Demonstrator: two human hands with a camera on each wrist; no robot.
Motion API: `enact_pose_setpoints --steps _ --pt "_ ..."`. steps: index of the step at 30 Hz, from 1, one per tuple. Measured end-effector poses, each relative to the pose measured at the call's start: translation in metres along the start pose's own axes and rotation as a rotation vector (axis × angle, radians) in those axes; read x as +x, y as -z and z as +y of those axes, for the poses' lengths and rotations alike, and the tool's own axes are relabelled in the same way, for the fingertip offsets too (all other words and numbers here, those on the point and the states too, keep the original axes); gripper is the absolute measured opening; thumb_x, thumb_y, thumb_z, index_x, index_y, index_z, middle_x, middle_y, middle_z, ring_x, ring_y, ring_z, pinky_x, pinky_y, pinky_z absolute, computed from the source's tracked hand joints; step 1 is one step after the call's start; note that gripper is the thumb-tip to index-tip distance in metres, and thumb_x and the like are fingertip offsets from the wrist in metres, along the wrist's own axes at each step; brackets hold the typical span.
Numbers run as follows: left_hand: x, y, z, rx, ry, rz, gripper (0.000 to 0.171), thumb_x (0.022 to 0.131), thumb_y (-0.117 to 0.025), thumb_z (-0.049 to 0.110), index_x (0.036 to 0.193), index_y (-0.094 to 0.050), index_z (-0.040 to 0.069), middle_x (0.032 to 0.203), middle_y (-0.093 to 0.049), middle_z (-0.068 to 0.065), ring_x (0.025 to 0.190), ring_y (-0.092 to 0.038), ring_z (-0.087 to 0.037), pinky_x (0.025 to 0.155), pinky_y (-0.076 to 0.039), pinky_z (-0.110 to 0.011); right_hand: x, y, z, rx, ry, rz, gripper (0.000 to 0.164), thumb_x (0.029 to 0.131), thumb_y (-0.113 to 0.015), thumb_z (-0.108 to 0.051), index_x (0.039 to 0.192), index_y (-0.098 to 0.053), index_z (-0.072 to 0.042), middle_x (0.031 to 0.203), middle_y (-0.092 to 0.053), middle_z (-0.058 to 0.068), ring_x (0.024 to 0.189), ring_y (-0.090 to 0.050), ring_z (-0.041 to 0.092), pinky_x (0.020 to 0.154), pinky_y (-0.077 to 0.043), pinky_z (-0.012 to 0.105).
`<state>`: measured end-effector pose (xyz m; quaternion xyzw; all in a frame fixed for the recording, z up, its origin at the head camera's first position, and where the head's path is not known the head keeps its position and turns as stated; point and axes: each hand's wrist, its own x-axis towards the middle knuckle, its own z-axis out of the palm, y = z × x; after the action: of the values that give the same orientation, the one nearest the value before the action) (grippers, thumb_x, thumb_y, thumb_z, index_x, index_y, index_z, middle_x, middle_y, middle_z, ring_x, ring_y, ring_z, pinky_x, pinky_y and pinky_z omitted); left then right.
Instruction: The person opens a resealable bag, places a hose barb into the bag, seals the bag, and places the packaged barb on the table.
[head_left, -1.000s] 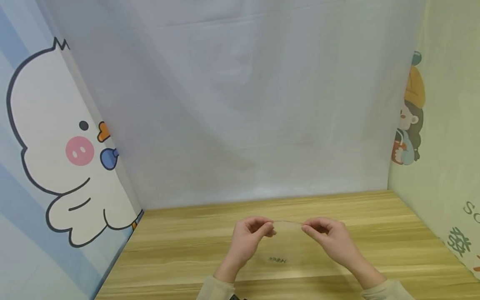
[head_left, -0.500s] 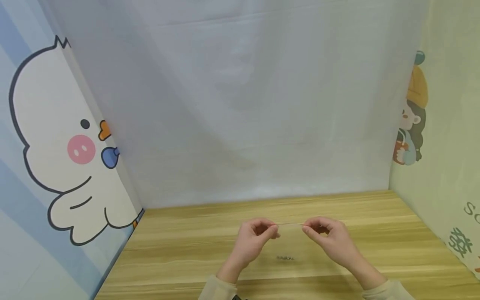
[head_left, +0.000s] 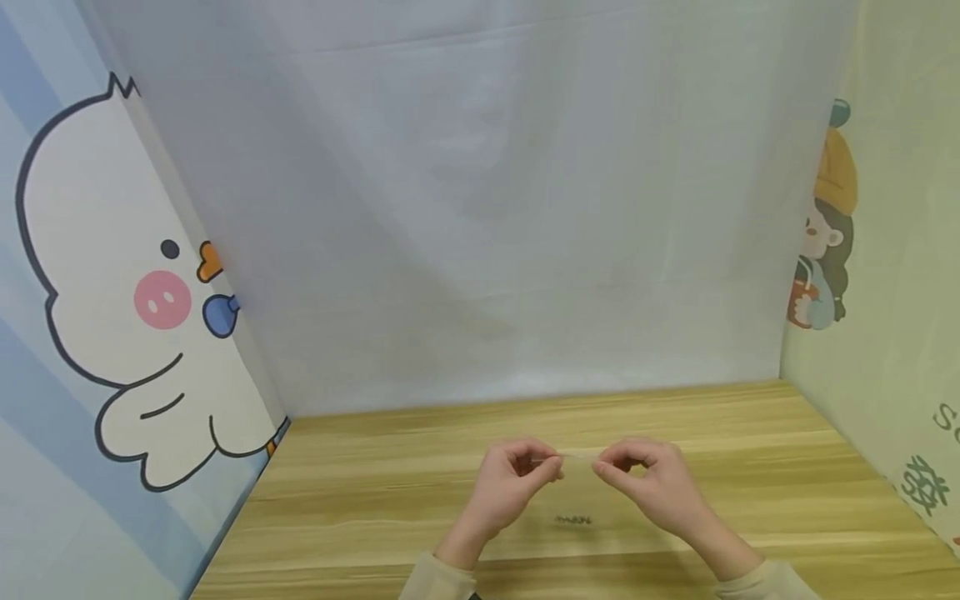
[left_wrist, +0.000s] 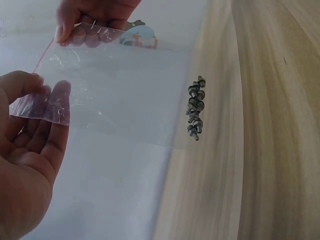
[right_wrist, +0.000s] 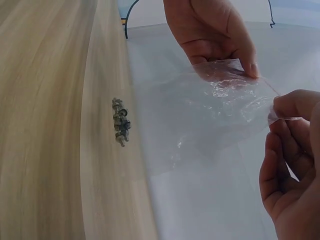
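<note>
A clear zip-lock bag with a red line along its top edge hangs between both hands. My left hand pinches one top corner between thumb and fingers. At the other top corner, my right hand grips the bag in a pinch. Several small dark metal pieces, which look like bolts or threaded fittings, lie bunched in a row at the bottom of the bag. The right wrist view shows the same metal pieces through the plastic. The hands stand close together above the tabletop.
The wood-grain table spreads beneath the hands. A pale grey sheet hangs behind it. Printed panels stand at both sides, with a white cartoon duck on the left and a cartoon figure on the right.
The hands have come nearer each other, the left shifting rightward, then the right slightly leftward. The bag's top edge has shortened between them, and the metal pieces have swung a little to the right.
</note>
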<state>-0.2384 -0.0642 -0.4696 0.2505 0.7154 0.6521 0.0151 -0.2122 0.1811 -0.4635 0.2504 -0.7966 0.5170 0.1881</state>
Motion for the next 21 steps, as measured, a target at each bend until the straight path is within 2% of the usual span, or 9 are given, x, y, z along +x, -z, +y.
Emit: enact_pose_setpoints --steps 7,10,16,21 --pt "-0.001 -0.003 0.002 0.027 -0.041 0.031 0.014 0.102 -0.074 0.007 0.102 -0.076 -0.007 0.091 -0.076 -0.015 0.08 -0.07 -0.012 0.066 -0.052 -0.018 0.003 -0.006 0.0 -0.013 0.014 -0.045 0.012 0.096 -0.081 -0.009 0.099 -0.081 -0.021 0.093 -0.075 -0.012 0.08 -0.066 0.009 0.07 -0.058 0.028" --pt "-0.001 -0.003 0.004 0.019 -0.04 0.014 0.012 0.101 -0.074 0.007 0.105 -0.076 -0.005 0.096 -0.076 -0.017 0.081 -0.071 -0.01 0.069 -0.055 -0.019 0.003 -0.007 -0.001 -0.008 0.026 -0.04 0.012 0.095 -0.082 -0.009 0.096 -0.082 -0.021 0.093 -0.076 -0.012 0.079 -0.066 0.01 0.071 -0.057 0.027" --pt "-0.001 -0.003 0.003 0.04 -0.068 -0.051 0.015 0.102 -0.075 0.012 0.106 -0.078 -0.002 0.103 -0.075 -0.013 0.088 -0.074 -0.013 0.083 -0.063 -0.031 0.002 -0.008 -0.005 -0.004 0.02 -0.049 0.012 0.095 -0.082 -0.01 0.094 -0.083 -0.022 0.088 -0.075 -0.013 0.076 -0.065 0.01 0.07 -0.056 0.028" --pt "0.0 -0.004 0.004 0.101 -0.127 -0.055 0.012 0.103 -0.075 0.013 0.101 -0.078 0.001 0.098 -0.075 -0.01 0.086 -0.075 -0.015 0.083 -0.064 -0.035 0.002 -0.013 -0.007 -0.022 0.033 -0.058 0.01 0.096 -0.081 -0.011 0.099 -0.082 -0.021 0.093 -0.076 -0.013 0.079 -0.066 0.008 0.069 -0.058 0.029"
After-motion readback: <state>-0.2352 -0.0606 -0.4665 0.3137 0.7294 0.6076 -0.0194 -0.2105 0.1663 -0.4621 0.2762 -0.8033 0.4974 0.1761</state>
